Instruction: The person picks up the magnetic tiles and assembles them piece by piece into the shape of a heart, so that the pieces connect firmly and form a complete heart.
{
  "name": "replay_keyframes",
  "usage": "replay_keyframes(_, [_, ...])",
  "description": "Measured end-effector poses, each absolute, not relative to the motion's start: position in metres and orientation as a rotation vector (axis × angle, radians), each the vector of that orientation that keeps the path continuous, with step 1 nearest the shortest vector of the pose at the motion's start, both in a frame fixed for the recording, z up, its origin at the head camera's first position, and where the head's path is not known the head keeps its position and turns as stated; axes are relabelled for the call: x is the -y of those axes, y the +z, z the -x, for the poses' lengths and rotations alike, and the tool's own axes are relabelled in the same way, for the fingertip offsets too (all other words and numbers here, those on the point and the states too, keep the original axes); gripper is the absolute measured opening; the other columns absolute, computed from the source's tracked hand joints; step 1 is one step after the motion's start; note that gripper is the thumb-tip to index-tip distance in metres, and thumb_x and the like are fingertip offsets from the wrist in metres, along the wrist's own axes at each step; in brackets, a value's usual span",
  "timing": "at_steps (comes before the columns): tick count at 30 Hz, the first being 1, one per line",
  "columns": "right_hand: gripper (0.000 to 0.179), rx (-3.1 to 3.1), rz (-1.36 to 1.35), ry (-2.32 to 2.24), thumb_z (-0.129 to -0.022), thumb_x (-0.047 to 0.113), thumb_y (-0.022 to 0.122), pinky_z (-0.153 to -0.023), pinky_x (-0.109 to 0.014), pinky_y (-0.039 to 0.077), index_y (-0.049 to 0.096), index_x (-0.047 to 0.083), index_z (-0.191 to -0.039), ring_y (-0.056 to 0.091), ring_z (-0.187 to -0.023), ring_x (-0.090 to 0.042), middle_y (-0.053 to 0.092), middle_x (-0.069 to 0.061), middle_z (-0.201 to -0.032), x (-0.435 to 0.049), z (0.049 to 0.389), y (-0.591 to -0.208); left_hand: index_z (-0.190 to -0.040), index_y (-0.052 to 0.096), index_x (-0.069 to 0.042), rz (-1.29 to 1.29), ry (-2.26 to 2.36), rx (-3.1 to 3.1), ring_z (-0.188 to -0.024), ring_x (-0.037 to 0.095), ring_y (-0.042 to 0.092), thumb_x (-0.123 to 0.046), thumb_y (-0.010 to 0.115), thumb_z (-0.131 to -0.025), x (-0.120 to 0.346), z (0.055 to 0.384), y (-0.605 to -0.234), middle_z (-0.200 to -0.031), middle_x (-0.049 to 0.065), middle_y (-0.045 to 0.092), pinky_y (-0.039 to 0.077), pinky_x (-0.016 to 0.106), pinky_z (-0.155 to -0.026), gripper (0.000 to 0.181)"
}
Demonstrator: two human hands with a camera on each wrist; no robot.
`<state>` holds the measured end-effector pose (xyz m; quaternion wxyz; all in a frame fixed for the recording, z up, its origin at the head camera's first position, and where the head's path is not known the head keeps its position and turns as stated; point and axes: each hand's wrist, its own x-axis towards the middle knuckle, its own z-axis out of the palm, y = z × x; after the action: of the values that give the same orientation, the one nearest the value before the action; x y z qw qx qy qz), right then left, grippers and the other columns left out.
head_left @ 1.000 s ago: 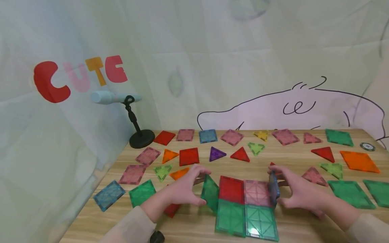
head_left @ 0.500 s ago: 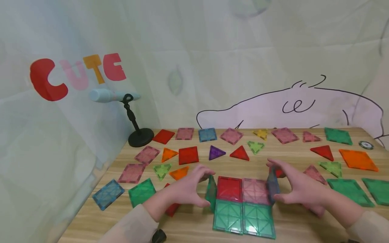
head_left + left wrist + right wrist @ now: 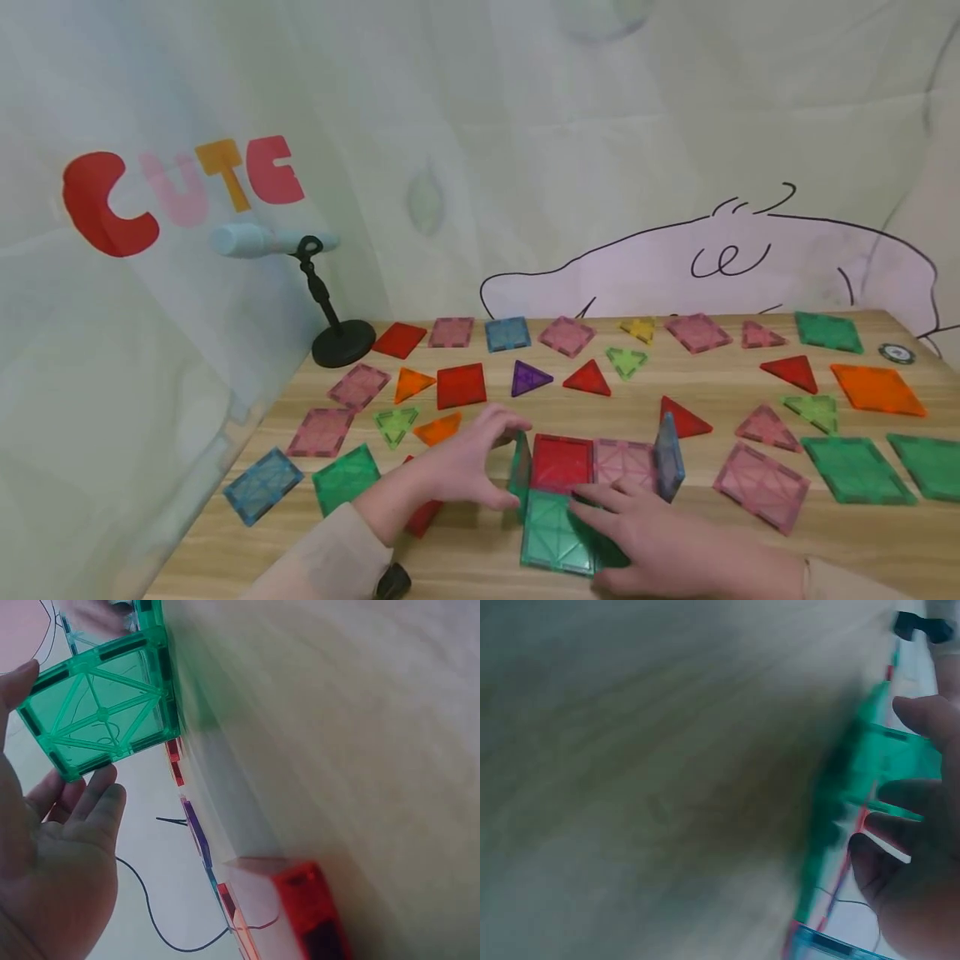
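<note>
My left hand [image 3: 474,468] holds an upright green square magnetic tile [image 3: 105,712] by opposite edges, between thumb and fingertips. It stands along the left side of a flat block of tiles: red [image 3: 562,462] and pink [image 3: 622,458] behind, green [image 3: 553,533] in front. My right hand [image 3: 660,533] reaches over the block's front right, fingers spread, hiding most of a second flat green tile. In the right wrist view its relaxed fingers [image 3: 911,829] hold nothing. A blue tile [image 3: 668,458] stands upright by itself at the pink tile's right edge.
Loose tiles lie all around: a red square [image 3: 461,386], a purple triangle [image 3: 531,378], a red triangle [image 3: 684,417], a pink square [image 3: 761,486] and a green square [image 3: 857,471]. A microphone on a black stand [image 3: 342,342] is at the back left.
My right hand has let go of the blue tile, leaving it standing, and moved left over the front tiles. The green tile in my left hand has turned more upright against the block.
</note>
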<state>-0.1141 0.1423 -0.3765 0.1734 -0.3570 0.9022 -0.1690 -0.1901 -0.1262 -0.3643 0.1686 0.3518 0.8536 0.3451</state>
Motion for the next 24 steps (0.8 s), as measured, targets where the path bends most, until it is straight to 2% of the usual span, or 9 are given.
replay_keyframes(7, [0.067, -2.576, 1.101, -0.437, -0.081, 0.057, 0.061, -0.086, -0.046, 0.047, 0.046, 0.027, -0.139, 0.038, -0.12, -0.027, 0.038, 0.004, -0.144, -0.144, 0.118, -0.386, -0.136, 0.037, -0.01, -1.009, 0.97, -2.471, -0.123, 0.019, 0.042, -0.024, 0.081, -0.071, 0.124, 0.196, -0.366, -0.131, 0.0, 0.033, 0.036, 0.032, -0.102, 0.079])
replay_keyframes(14, [0.066, -2.572, 1.113, -0.462, -0.082, 0.056, 0.06, -0.086, -0.044, 0.047, 0.046, 0.026, -0.14, 0.037, -0.12, -0.026, 0.037, 0.004, -0.145, -0.145, 0.116, -0.388, -0.138, 0.036, -0.011, -0.975, 0.973, -2.487, -0.124, 0.019, 0.041, -0.024, 0.08, -0.073, 0.123, 0.202, -0.366, -0.132, 0.001, 0.032, 0.038, 0.035, -0.102, 0.08])
replay_keyframes(24, [0.067, -2.521, 0.952, -0.52, -0.084, 0.061, 0.054, -0.09, -0.053, 0.044, 0.042, 0.029, -0.141, 0.032, -0.128, -0.03, 0.034, 0.004, -0.147, -0.147, 0.114, -0.385, -0.146, 0.024, -0.014, -0.937, 0.917, -2.476, -0.121, 0.024, 0.045, -0.032, 0.077, -0.077, 0.119, 0.205, -0.368, -0.143, 0.004, 0.033, 0.041, 0.041, -0.098, 0.089])
